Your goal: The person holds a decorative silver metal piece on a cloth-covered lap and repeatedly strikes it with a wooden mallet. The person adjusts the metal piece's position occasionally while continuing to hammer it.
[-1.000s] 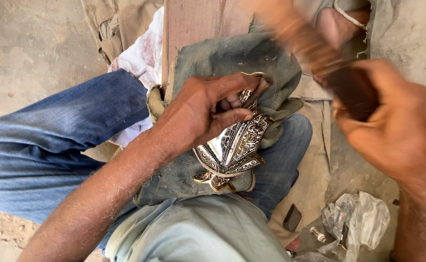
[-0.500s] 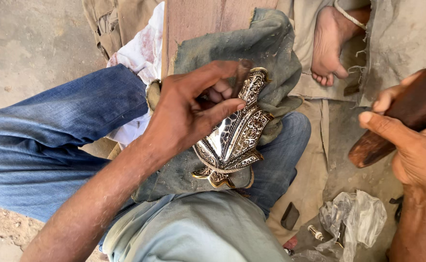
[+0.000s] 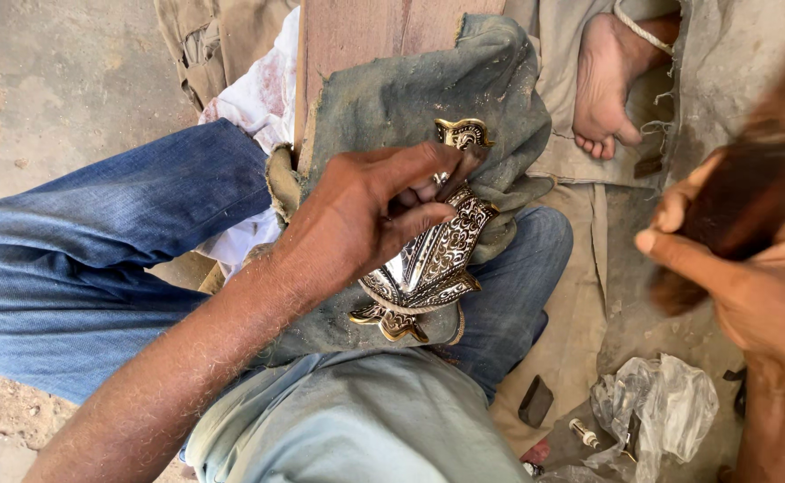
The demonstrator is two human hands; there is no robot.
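Under our left hand (image 3: 356, 219), fingers pinching a small punch (image 3: 460, 172), lies the ornate metal piece (image 3: 432, 264) on grey cloth (image 3: 410, 89). Right-hand (image 3: 750, 286) fingers grip a blurred wooden mallet (image 3: 750, 197); beyond, a bare foot (image 3: 609, 76).

One package only: a crumpled clear plastic bag (image 3: 665, 407) lay at the lower right of the frame, greyish and empty-looking. No labels, signs or screens showed.
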